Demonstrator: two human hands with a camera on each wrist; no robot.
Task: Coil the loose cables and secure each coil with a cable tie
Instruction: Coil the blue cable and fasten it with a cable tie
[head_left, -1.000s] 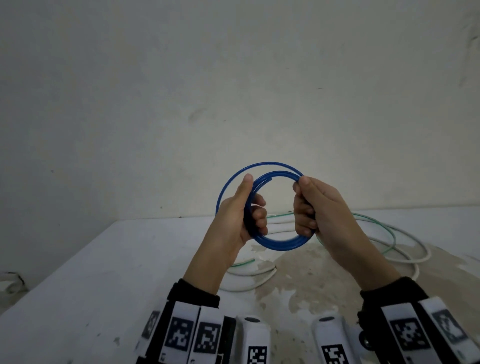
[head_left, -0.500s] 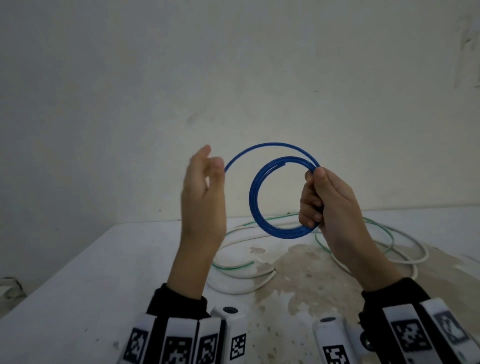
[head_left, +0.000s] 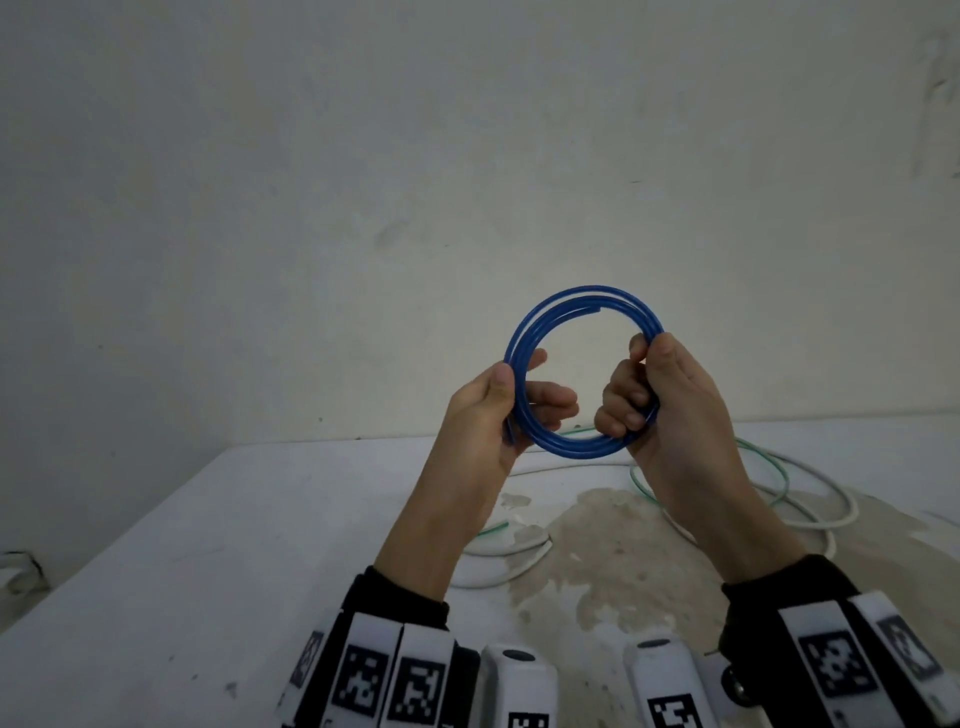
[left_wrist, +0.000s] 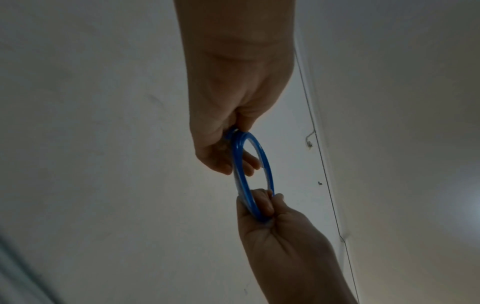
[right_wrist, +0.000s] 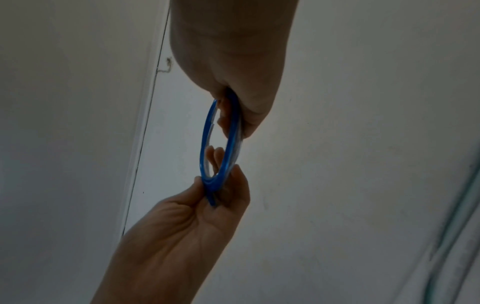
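Observation:
A blue cable (head_left: 571, 306) is wound into a round coil of a few turns and held up in the air in front of the wall. My left hand (head_left: 511, 410) pinches the coil's left side between thumb and fingers. My right hand (head_left: 641, 395) grips the right side with fingers curled round the strands. One cut end of the blue cable shows near the top of the coil. The left wrist view shows the coil (left_wrist: 240, 156) edge-on between both hands, and so does the right wrist view (right_wrist: 228, 144). No cable tie is visible.
Loose white cable (head_left: 810, 522) and green cable (head_left: 769, 462) lie in tangled loops on the white, stained table (head_left: 208, 545) below and behind my hands. A bare wall (head_left: 467, 156) rises behind the table. Its left edge drops off near a small object (head_left: 15, 569).
My left hand, which had let go and pulled a strand out to the left, has come back and now pinches the coil's left side. The coil looks wider and rounder.

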